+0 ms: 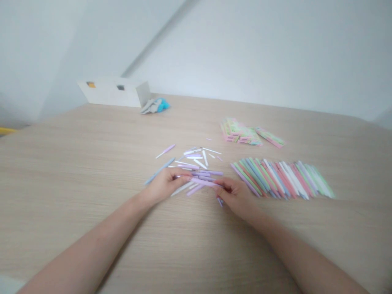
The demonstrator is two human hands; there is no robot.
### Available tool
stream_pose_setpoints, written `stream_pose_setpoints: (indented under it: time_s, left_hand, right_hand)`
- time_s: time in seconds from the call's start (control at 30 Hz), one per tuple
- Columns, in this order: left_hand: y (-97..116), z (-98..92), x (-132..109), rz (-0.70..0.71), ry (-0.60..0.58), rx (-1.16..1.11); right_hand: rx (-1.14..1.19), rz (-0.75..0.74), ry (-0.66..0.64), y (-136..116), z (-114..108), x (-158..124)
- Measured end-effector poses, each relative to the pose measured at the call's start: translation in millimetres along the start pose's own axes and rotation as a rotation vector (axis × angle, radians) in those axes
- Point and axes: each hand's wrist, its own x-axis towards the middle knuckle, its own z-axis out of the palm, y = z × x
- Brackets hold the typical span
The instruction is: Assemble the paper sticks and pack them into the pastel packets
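Note:
A light purple pen (203, 182) stretches between my two hands, just above a loose pile of pen parts. My left hand (163, 183) pinches its left end between thumb and fingers. At the other end, my right hand (234, 196) is closed on it with the fingertips. Under and behind the hands lie scattered purple and white pen parts (193, 157), some thin like refills. A blue-grey pen (161, 170) lies beside my left hand. Blur hides whether the held pen is one piece or two.
Right of my right hand, a slanted row of pastel pens (281, 178) lies on the wooden table (196, 249). Behind it are stacked small green and pink boxes (240, 131), with one box (269, 137) apart. A white box (113, 93) and a crumpled grey-and-blue item (156, 105) stand at the back left.

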Motion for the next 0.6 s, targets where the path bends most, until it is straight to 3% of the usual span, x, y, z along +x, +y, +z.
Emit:
stream_pose_setpoints:
  time_s: [0.3,0.6]
  left_hand:
    - [6.1,0.1,0.5,-0.014,-0.040,0.019]
    - [3.5,2.8,-0.9,0.002,-0.026,0.043]
  right_hand:
    - [-0.081,-0.015,0.022,4.4,2.4,-1.4]
    - [-0.303,-0.198,0.077,2.2,2.9,-0.9]
